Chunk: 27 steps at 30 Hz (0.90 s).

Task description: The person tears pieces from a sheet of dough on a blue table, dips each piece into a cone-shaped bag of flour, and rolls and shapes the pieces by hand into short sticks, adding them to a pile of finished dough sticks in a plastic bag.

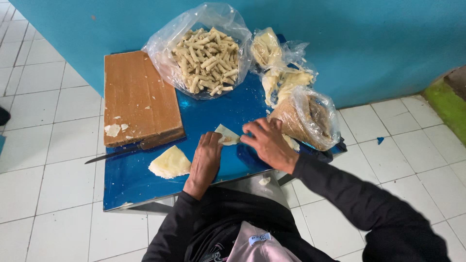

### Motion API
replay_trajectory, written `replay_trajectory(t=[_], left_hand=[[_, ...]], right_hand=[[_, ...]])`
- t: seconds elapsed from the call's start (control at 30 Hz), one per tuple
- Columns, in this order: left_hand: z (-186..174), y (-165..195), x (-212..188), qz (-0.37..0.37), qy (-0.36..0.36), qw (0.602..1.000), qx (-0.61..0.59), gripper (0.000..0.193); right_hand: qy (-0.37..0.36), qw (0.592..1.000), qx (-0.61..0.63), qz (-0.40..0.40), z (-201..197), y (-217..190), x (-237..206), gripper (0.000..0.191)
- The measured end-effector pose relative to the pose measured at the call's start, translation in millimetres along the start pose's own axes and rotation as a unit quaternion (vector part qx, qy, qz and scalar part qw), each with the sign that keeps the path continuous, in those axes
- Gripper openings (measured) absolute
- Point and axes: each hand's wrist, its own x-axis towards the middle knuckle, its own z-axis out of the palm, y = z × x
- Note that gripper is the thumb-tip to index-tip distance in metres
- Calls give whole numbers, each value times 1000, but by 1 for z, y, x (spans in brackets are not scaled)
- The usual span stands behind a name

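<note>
Pressing flat-fingered near the table's (145, 189) front edge, the left hand (206, 157) and right hand (267, 143) folded a wrapper (227, 136), which wanted snug, even rolling.

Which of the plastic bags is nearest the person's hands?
The bag of brown filling, just beyond the right hand. The bag of rolls and the bag of pale sheets sit farther back by the wall.

Black long sleeves, bare hands, pale pink cloth at lap

Board (138, 97) left on table (208, 116); roll bag (201, 53) behind wrapper (227, 136).
</note>
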Motion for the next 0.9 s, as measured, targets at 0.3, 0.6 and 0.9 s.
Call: replay_trajectory(t=[0.3, 0.6, 0.9], left_hand=[[-3, 1, 2, 21, 19, 1000, -10, 16], [-2, 2, 2, 14, 0, 1000, -3, 17], [-6, 7, 4, -4, -9, 1000, -21, 18]], right_hand=[[30, 992, -30, 119, 4, -39, -15, 49], [109, 980, 130, 105, 16, -42, 11, 38], [60, 977, 186, 79, 20, -31, 18, 49]])
